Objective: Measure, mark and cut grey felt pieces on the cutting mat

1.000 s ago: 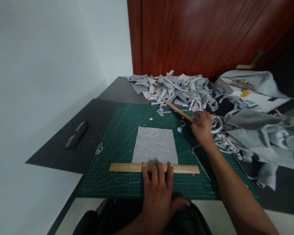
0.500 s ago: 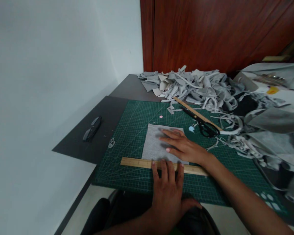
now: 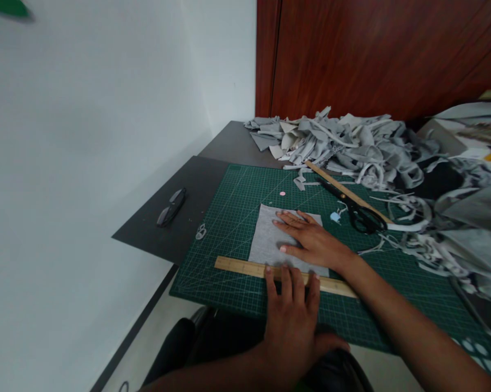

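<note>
I see the right hand (image 3: 310, 242) flat, fingers spread, on the grey cloth (image 3: 270, 239); the left hand (image 3: 292, 313) (also flat) presses the wooden ruler (image 3: 237, 266) near the cutting mat (image 3: 229, 207)'s front edge.

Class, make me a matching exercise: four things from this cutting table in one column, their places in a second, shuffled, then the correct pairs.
1. Wooden ruler
2. Grey fabric square
3. Scissors
4. Eyeglasses

A. On the black sheet left of the cutting mat
B. Under the left hand's fingertips
C. Under the flat right hand
D. On the mat beside the scrap pile

Pairs: 1-B, 2-C, 3-D, 4-A
</note>
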The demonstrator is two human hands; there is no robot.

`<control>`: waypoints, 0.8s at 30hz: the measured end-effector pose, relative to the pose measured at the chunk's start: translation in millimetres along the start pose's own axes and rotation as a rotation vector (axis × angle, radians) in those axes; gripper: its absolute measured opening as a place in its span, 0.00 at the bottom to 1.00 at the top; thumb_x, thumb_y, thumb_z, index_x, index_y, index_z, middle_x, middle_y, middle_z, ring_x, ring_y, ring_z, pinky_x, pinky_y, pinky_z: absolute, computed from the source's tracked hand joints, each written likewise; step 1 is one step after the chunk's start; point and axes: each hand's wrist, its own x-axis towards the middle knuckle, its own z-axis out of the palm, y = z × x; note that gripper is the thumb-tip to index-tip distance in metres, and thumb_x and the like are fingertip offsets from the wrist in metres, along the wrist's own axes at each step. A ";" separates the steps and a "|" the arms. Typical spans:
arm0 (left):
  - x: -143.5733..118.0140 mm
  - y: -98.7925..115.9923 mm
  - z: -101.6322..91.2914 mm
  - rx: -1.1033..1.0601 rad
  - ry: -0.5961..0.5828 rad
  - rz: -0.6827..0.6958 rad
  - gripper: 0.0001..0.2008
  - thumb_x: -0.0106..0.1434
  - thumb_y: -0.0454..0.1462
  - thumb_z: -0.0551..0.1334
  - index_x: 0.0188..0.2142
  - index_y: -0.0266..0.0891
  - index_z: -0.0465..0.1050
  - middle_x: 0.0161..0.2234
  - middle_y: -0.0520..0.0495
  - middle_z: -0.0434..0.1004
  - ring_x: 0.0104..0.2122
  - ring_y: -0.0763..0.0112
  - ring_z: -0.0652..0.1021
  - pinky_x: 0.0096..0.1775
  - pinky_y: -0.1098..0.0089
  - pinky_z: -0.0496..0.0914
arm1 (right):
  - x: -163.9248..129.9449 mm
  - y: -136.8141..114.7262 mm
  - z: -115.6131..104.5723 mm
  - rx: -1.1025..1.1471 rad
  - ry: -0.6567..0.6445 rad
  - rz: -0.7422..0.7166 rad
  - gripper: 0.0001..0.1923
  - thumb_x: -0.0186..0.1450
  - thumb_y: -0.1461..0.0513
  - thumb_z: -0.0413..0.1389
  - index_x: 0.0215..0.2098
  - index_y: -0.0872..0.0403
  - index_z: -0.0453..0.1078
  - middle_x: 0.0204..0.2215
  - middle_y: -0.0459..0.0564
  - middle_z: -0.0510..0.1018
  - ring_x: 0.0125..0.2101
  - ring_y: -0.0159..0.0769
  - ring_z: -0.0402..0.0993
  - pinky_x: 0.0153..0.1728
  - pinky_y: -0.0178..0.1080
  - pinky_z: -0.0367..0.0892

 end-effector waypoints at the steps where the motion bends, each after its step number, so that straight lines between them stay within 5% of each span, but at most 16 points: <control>1: -0.2 -0.3 0.0 0.001 0.000 0.001 0.56 0.59 0.75 0.47 0.71 0.38 0.62 0.64 0.27 0.69 0.64 0.34 0.68 0.64 0.30 0.55 | 0.4 1.8 0.9 0.001 0.001 -0.010 0.35 0.76 0.47 0.54 0.76 0.51 0.57 0.75 0.61 0.56 0.75 0.52 0.52 0.73 0.64 0.48; 6: 0.1 -1.4 -0.7 0.016 0.009 0.008 0.57 0.59 0.76 0.45 0.70 0.38 0.63 0.64 0.27 0.69 0.64 0.36 0.69 0.63 0.32 0.56 | -6.3 3.2 -0.3 0.019 0.045 -0.047 0.33 0.77 0.50 0.52 0.75 0.53 0.57 0.75 0.63 0.56 0.75 0.52 0.52 0.72 0.66 0.47; 8: 0.7 -1.1 -1.1 0.021 0.015 0.002 0.57 0.58 0.76 0.45 0.70 0.37 0.64 0.63 0.27 0.70 0.63 0.36 0.69 0.64 0.31 0.56 | -11.6 -1.0 -5.5 0.049 0.106 -0.051 0.28 0.76 0.52 0.54 0.70 0.53 0.66 0.74 0.63 0.61 0.73 0.54 0.58 0.70 0.65 0.53; 11: 1.4 -0.2 -2.1 0.017 0.022 -0.001 0.57 0.58 0.76 0.45 0.70 0.37 0.65 0.63 0.26 0.70 0.63 0.36 0.69 0.64 0.31 0.55 | -17.5 -9.4 -15.5 0.190 0.129 -0.027 0.14 0.74 0.54 0.57 0.50 0.52 0.79 0.53 0.59 0.82 0.54 0.50 0.78 0.56 0.54 0.72; 13: 1.8 0.3 -2.8 0.007 0.023 0.007 0.57 0.59 0.76 0.44 0.69 0.37 0.65 0.63 0.27 0.70 0.63 0.37 0.69 0.64 0.31 0.55 | -19.0 -13.7 -20.9 0.319 0.065 0.015 0.11 0.74 0.56 0.57 0.39 0.52 0.77 0.36 0.52 0.82 0.38 0.42 0.79 0.40 0.43 0.75; 15: 1.9 0.8 -3.0 0.001 0.017 0.002 0.58 0.58 0.76 0.44 0.69 0.37 0.66 0.63 0.28 0.70 0.62 0.36 0.69 0.64 0.32 0.55 | -19.8 -15.3 -24.7 0.403 -0.013 0.050 0.10 0.73 0.57 0.58 0.36 0.52 0.75 0.32 0.48 0.78 0.31 0.37 0.75 0.33 0.38 0.70; 24: 1.0 0.1 1.2 0.014 -0.015 0.008 0.60 0.55 0.77 0.47 0.69 0.35 0.65 0.64 0.27 0.69 0.65 0.36 0.66 0.66 0.32 0.52 | -35.9 -1.0 -44.0 0.571 -0.233 0.034 0.13 0.68 0.51 0.65 0.44 0.51 0.76 0.41 0.48 0.80 0.43 0.41 0.77 0.46 0.41 0.72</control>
